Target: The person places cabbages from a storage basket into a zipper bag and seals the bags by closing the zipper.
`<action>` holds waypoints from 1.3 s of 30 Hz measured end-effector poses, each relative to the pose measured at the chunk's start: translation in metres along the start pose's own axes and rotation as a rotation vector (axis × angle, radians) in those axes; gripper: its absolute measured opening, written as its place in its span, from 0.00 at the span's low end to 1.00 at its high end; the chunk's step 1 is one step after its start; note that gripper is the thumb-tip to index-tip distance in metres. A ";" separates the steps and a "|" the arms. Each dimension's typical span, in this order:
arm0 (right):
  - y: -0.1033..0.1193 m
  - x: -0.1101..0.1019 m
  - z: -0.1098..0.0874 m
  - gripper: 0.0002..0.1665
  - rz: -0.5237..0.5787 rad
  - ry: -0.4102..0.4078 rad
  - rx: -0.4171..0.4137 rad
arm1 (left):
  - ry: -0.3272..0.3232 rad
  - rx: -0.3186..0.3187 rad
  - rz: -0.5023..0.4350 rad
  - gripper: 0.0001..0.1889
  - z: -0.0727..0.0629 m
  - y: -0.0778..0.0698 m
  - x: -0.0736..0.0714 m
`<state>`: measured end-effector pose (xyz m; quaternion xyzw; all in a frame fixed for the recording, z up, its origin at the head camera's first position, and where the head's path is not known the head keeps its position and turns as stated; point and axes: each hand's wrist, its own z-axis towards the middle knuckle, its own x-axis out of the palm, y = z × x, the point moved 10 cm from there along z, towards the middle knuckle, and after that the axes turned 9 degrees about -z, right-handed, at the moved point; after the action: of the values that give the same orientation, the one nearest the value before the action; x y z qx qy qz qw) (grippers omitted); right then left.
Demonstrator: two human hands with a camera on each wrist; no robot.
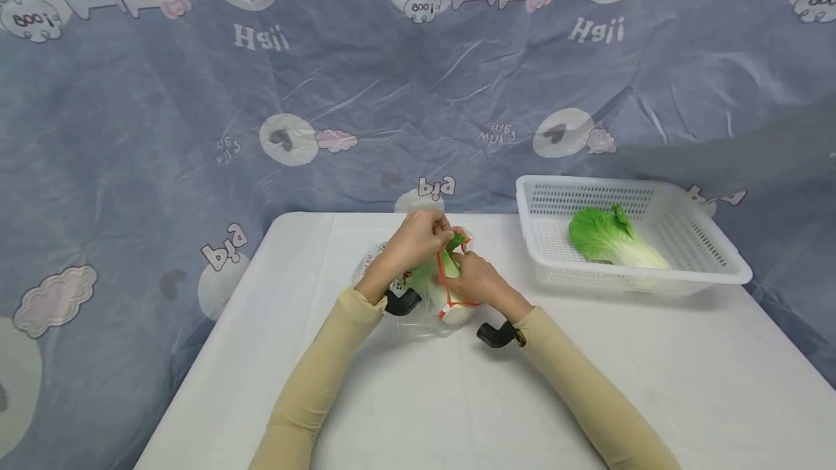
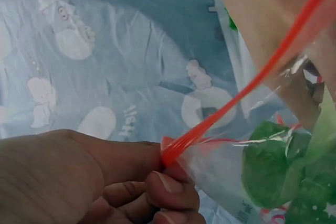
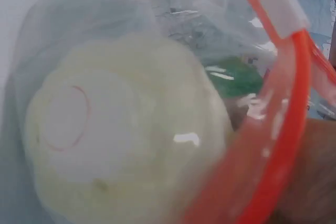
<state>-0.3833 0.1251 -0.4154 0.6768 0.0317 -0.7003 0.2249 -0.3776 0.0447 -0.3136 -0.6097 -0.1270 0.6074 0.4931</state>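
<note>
A clear zip bag [image 1: 418, 321] with a red zip edge and a white slider [image 3: 285, 10] lies on the table. Inside it is a Chinese cabbage [image 3: 131, 129], its pale cut base towards me and its green leaves [image 2: 268, 163] at the far end. My left hand [image 1: 418, 238] pinches the red zip edge [image 2: 210, 121] at a far corner between thumb and fingers. Through the bag's mouth reaches my right hand [image 1: 480, 281], gripping the cabbage from the right; its fingertips are largely hidden in the right wrist view.
To the right stands a white perforated basket [image 1: 705, 270] with another Chinese cabbage [image 1: 617, 238] in it. A white cloth covers the table [image 1: 457, 412]. Behind it hangs a blue patterned curtain [image 1: 405, 93].
</note>
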 end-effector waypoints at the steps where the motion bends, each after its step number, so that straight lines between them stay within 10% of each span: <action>1: 0.000 0.002 0.000 0.28 -0.004 0.016 -0.002 | -0.009 0.006 0.001 0.06 0.001 0.001 0.000; 14: -0.004 0.000 -0.011 0.27 0.239 0.191 0.097 | -0.026 -0.017 0.018 0.06 0.004 0.006 -0.001; 26: -0.048 -0.046 -0.017 0.25 0.082 -0.038 0.278 | -0.028 -0.009 -0.005 0.07 0.004 0.006 -0.002; 33: -0.060 -0.054 -0.009 0.12 0.260 -0.232 0.207 | -0.022 -0.023 0.013 0.06 0.003 0.007 -0.004; 39: -0.062 -0.061 -0.010 0.08 0.449 -0.208 0.228 | -0.032 -0.076 0.020 0.07 -0.001 0.007 -0.005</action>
<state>-0.3971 0.2011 -0.3734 0.6123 -0.2217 -0.6976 0.2989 -0.3813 0.0366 -0.3162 -0.6194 -0.1516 0.6166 0.4617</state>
